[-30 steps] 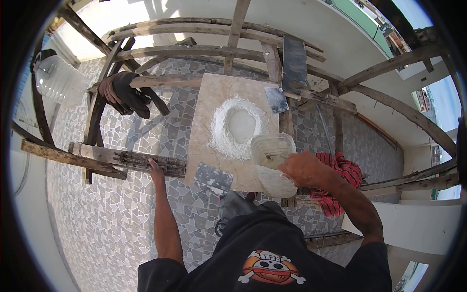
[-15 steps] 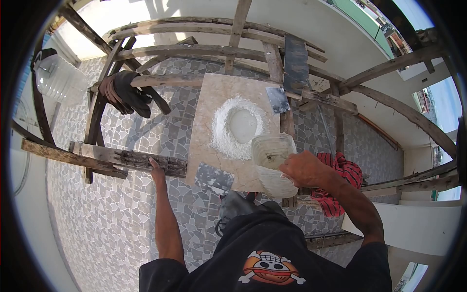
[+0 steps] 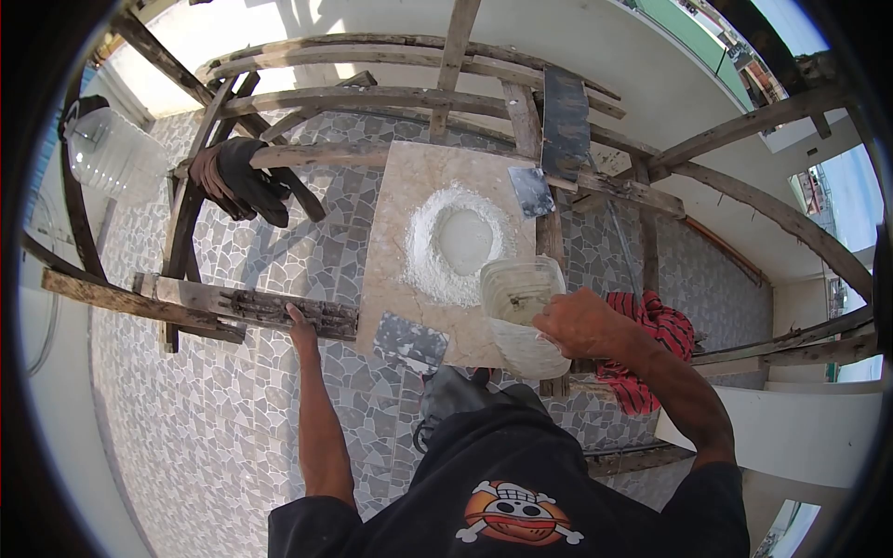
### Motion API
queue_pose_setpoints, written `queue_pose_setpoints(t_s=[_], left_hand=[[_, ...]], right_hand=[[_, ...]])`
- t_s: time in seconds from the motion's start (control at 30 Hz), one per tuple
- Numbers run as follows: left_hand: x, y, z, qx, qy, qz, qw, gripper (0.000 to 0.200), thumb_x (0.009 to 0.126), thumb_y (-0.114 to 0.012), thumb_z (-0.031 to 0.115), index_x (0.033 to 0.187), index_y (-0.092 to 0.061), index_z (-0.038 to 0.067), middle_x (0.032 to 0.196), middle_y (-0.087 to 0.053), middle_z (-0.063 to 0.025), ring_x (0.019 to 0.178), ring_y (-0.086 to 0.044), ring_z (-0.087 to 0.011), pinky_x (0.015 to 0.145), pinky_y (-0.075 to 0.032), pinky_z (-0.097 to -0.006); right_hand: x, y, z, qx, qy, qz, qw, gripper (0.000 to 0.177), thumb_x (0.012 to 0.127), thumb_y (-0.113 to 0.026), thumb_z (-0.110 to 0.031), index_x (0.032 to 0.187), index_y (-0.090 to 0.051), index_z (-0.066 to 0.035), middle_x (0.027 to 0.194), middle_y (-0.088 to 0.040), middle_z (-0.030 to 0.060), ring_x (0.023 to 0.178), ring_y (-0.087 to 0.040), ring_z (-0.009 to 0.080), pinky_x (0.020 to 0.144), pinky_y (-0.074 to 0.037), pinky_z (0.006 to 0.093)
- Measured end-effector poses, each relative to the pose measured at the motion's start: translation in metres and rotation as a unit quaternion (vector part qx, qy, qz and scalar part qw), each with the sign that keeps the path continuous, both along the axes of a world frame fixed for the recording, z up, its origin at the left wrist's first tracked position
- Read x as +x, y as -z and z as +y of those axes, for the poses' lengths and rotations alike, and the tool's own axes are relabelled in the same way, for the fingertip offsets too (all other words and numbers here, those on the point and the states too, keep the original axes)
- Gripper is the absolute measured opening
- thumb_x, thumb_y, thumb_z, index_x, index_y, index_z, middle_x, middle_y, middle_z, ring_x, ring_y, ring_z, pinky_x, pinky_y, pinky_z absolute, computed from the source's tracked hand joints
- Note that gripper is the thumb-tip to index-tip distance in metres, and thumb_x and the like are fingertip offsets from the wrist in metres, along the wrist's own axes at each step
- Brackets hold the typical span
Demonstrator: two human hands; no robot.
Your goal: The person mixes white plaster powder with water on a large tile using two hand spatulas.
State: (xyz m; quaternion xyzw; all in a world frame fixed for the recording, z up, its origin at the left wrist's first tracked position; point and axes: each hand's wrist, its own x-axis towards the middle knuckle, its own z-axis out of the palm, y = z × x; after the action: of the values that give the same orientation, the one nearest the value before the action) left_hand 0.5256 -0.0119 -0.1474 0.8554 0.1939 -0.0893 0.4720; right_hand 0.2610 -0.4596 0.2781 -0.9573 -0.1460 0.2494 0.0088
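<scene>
A tan board (image 3: pixel 395 186) bears a ring of white powder (image 3: pixel 420 244) with a pool of pale liquid (image 3: pixel 465 240) in its hollow. At the board's right front, my right hand (image 3: pixel 584 323) is closed on the rim of a clear plastic container (image 3: pixel 526 344), tilted, with cloudy residue inside. My left hand (image 3: pixel 301 333) grips the edge of a rough wooden plank (image 3: pixel 260 310) on the left; some of its fingers are hidden. One speckled flat plate (image 3: pixel 409 342) lies at the board's front edge, and a smaller metal plate (image 3: pixel 530 192) at its back right corner.
Dark gloves (image 3: pixel 240 181) hang over a beam at the left, near a clear plastic bottle (image 3: pixel 112 149). A red-and-black striped cloth (image 3: pixel 646 349) hangs at the right. Wooden beams (image 3: pixel 353 98) frame the area above a stone-patterned floor (image 3: pixel 223 418). A dark panel (image 3: pixel 565 121) leans behind.
</scene>
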Motion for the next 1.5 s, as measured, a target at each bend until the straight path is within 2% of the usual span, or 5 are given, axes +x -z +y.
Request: queue_pose_setpoints(t_s=[0.23,0.53,0.93,1.03,1.5], left_hand=[[-0.013,-0.054,-0.021,-0.009,0.004,0.046,0.999,0.104,0.086,-0.023,0.081,0.118,-0.058,-0.012,0.102,-0.064,-0.0231,0.085,-0.055,-0.0319,0.078,-0.042,-0.0423],[-0.011,-0.046,-0.022,-0.018,-0.036,0.03,0.999,0.099,0.083,-0.025,0.083,0.074,-0.062,-0.008,0.062,-0.05,-0.0114,0.055,-0.041,-0.0222,0.051,-0.032,-0.0386],[-0.005,-0.048,-0.011,-0.043,-0.037,0.118,0.991,0.099,0.081,-0.026,0.085,0.112,-0.062,-0.001,0.073,-0.06,-0.0118,0.056,-0.047,-0.0252,0.053,-0.036,-0.0397],[-0.016,-0.095,-0.031,-0.037,-0.056,0.14,0.988,0.106,0.085,-0.022,0.082,0.112,-0.06,-0.013,0.102,-0.064,-0.024,0.091,-0.057,-0.0321,0.083,-0.044,-0.0422],[-0.018,-0.104,-0.029,-0.051,-0.031,0.171,0.983,0.106,0.079,-0.023,0.087,0.135,-0.047,-0.001,0.125,-0.056,-0.0153,0.097,-0.056,-0.0317,0.076,-0.047,-0.0452]], right_hand=[[0.001,-0.001,0.0,0.002,0.0,0.0,1.0,0.015,0.076,-0.067,-0.017,0.082,-0.059,-0.006,0.073,-0.064,0.0095,0.075,-0.065,0.0268,0.058,-0.052,0.0424],[0.001,-0.001,0.001,-0.004,-0.006,0.001,1.0,0.016,0.076,-0.067,-0.018,0.083,-0.059,-0.007,0.073,-0.063,0.0081,0.076,-0.065,0.0262,0.057,-0.052,0.0419],[-0.034,-0.001,-0.015,0.054,0.047,-0.092,0.993,0.016,0.082,-0.065,-0.02,0.084,-0.059,-0.006,0.077,-0.063,0.0077,0.082,-0.063,0.0247,0.065,-0.052,0.0398],[-0.046,-0.002,-0.025,0.044,0.104,-0.097,0.989,0.015,0.083,-0.065,-0.02,0.084,-0.059,-0.006,0.077,-0.062,0.008,0.082,-0.062,0.0253,0.066,-0.051,0.0398],[-0.122,-0.001,-0.092,0.0,0.336,-0.145,0.931,0.016,0.086,-0.061,-0.021,0.089,-0.062,-0.005,0.083,-0.065,0.0172,0.083,-0.063,0.0372,0.072,-0.049,0.0474]])
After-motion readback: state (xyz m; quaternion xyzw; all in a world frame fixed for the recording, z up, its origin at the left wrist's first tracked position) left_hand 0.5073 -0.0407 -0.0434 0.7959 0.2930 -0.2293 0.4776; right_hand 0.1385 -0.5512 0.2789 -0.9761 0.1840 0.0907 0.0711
